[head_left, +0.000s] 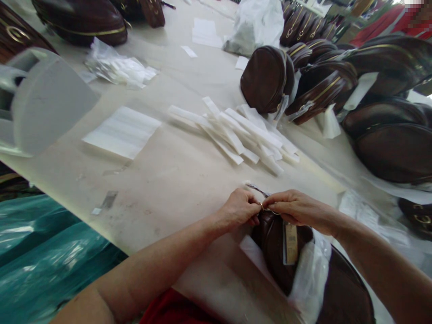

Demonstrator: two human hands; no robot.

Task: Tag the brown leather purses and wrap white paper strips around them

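A dark brown leather bag (347, 283) lies at the table's near edge, below my hands. My left hand (240, 207) is closed in a pinch at the bag's far end, on a small gold-coloured metal ring (261, 206). Meeting it there, my right hand (299, 206) pinches at the same gold hardware with fingertips together. A thin dark strap (258, 190) sticks out just beyond the fingers. Beneath my right hand hangs a tan paper tag (290, 244). Crumpled clear plastic wrap (312, 270) covers part of the bag. The exact grip of the fingertips is partly hidden.
White paper strips (243, 135) lie heaped beyond my hands, with a white sheet (122, 132) to their left. More brown bags (266, 78) crowd the right side. A grey tape dispenser (50, 99) stands at left. Green plastic (50, 256) lies below the table edge (67, 195).
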